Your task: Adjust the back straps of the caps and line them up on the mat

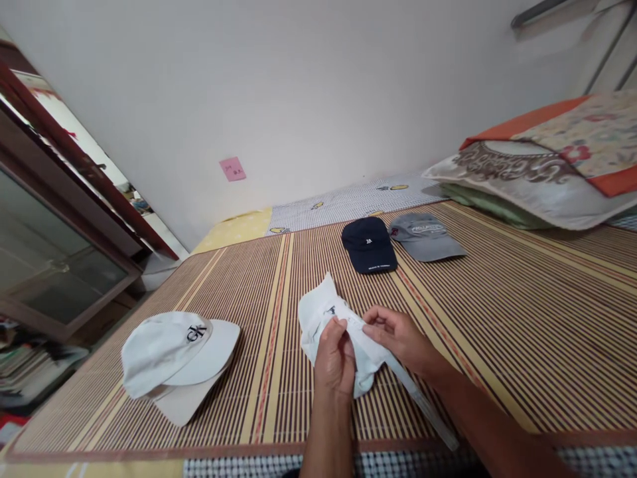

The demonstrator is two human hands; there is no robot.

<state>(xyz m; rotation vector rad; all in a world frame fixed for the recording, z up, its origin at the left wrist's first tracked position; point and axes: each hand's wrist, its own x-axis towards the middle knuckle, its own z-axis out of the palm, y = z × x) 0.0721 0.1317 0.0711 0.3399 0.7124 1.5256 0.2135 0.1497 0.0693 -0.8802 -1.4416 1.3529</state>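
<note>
A pale white cap (pixel 314 307) with a small dark emblem is held over the bamboo mat, its brim pointing away from me. My left hand (pixel 334 358) grips its near side, thumb on top. On the right, my right hand (pixel 398 335) pinches the cap's pale band between thumb and fingers. A long pale strap (pixel 423 401) hangs from there toward the mat's front edge. Left of my hands lies a white cap (pixel 164 348) with dark letters, another brim showing beneath it. Beyond are a navy cap (pixel 368 244) and a grey cap (pixel 425 238), side by side.
The striped bamboo mat (pixel 239 285) covers the bed, with patterned cloth (pixel 343 199) along the wall. Pillows (pixel 542 179) are piled at the far right. A pink note (pixel 232 168) is on the wall. At the left stand a glass-fronted cabinet (pixel 60 259) and stacked books (pixel 24 372).
</note>
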